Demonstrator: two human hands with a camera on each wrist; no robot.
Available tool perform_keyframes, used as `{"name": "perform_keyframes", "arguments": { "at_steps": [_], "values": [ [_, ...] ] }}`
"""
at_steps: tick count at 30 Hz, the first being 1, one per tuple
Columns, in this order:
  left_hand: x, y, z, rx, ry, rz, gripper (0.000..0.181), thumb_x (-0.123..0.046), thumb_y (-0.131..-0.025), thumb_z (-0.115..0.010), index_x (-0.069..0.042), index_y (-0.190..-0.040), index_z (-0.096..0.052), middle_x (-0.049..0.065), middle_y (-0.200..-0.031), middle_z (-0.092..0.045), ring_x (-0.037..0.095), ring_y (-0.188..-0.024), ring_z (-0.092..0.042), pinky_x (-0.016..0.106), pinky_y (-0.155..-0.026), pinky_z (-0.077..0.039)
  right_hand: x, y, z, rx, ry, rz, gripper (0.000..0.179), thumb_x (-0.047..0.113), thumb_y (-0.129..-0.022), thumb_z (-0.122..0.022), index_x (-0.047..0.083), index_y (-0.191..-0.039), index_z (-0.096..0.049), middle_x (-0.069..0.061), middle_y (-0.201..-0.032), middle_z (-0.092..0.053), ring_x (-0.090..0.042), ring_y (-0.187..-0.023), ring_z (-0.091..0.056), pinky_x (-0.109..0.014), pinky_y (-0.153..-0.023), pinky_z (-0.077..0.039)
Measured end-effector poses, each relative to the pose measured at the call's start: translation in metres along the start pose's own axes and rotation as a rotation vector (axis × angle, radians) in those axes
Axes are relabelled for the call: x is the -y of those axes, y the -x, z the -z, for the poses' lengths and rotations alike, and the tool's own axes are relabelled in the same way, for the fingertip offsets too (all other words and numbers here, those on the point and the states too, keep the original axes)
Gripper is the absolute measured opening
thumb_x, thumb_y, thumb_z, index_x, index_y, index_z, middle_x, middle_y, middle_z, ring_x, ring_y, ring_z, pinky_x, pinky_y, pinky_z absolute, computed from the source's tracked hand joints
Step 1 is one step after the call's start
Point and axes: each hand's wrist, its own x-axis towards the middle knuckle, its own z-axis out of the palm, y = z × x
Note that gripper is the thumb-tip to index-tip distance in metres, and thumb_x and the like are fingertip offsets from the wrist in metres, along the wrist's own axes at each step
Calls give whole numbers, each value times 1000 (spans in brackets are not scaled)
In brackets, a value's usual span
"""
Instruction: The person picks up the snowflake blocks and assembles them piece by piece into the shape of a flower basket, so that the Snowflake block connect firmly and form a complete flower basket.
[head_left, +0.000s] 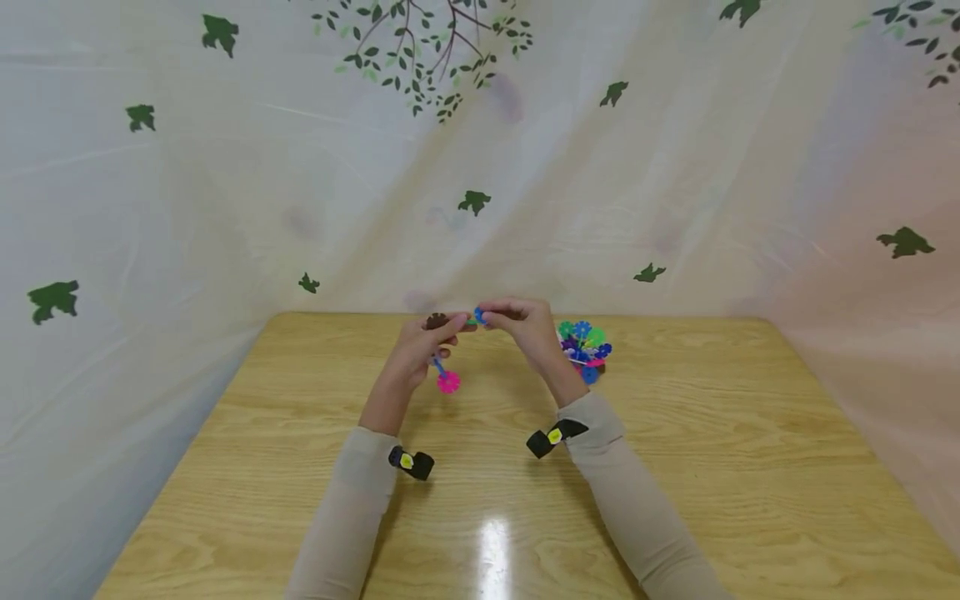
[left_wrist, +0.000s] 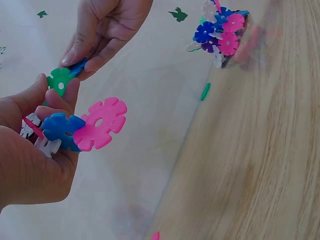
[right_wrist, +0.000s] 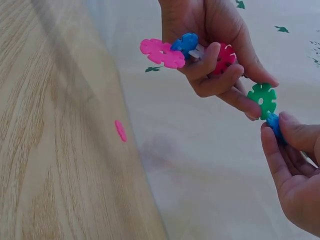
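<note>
My left hand [head_left: 408,354] grips a joined string of snowflake building discs above the table. In the left wrist view its pink disc [left_wrist: 102,124] and blue disc [left_wrist: 62,130] stick out past the palm, beside a white disc [left_wrist: 48,146]. A red disc [right_wrist: 226,60] sits among the curled fingers, and a dark brown disc [head_left: 435,320] shows above the hand. The green disc [right_wrist: 262,100] is between left thumb and fingertips. My right hand [head_left: 528,329] pinches a second blue disc [right_wrist: 275,129] edge-on against the green one; whether their slots interlock cannot be told.
A heap of mixed-colour discs [head_left: 585,350] lies on the wooden table [head_left: 480,467], just beyond the right wrist. One loose green disc [left_wrist: 205,92] and one pink disc [right_wrist: 120,130] lie near the table's far edge. Behind hangs a pale leaf-print curtain [head_left: 375,208].
</note>
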Motion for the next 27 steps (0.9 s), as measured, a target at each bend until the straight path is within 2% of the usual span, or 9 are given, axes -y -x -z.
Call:
{"name": "perform_keyframes", "arguments": {
  "at_steps": [3,8,12,16,19,22,27],
  "values": [
    [-1,1,2,5,-13,-5,27,-28,-97,-71,-8,-114,-76,-8,-91,-78,8,-70,-48,18,-58,-41,0,1,-1,7,12,-3,21,2,-92,-73,-10,-109,-73,-14,-102,-77,-10,-84,-72,-27,-80,-61],
    [-2,2,4,8,-21,-1,33,-28,-97,-72,-2,-118,-73,-8,-87,-77,7,-69,-50,19,-58,-41,0,1,-2,16,70,15,20,4,-88,-78,-6,-105,-76,-10,-100,-78,-10,-89,-72,-26,-81,-61],
    [-3,3,4,14,-10,10,38,-28,-96,-73,2,-119,-72,-6,-84,-76,8,-70,-51,18,-57,-40,-3,2,-2,48,110,57,18,3,-88,-78,-5,-104,-77,-17,-105,-75,-11,-91,-72,-28,-82,-61],
    [-1,2,4,22,-7,8,36,-29,-96,-72,2,-115,-73,-2,-88,-74,9,-70,-51,18,-57,-40,-3,3,-2,75,130,70,18,3,-88,-78,-4,-105,-77,-23,-110,-73,-15,-92,-73,-30,-82,-61],
    [-1,2,4,28,-22,0,36,-30,-97,-72,1,-114,-73,-1,-91,-74,8,-70,-50,18,-58,-41,-1,4,-2,65,133,49,19,6,-91,-76,-4,-107,-76,-25,-111,-73,-14,-89,-73,-30,-82,-61],
    [-1,2,5,32,-46,-6,40,-30,-97,-71,3,-120,-71,-6,-90,-75,8,-71,-50,18,-59,-42,-1,4,-2,36,130,4,22,11,-94,-73,-6,-109,-75,-27,-111,-73,-10,-83,-71,-31,-81,-62],
    [-2,2,8,35,-56,-3,42,-25,-96,-72,0,-129,-68,-7,-87,-70,7,-71,-50,19,-60,-42,-3,2,-1,39,110,-62,25,15,-95,-73,-5,-109,-75,-24,-109,-74,-17,-84,-73,-35,-80,-63]
  ]
}}
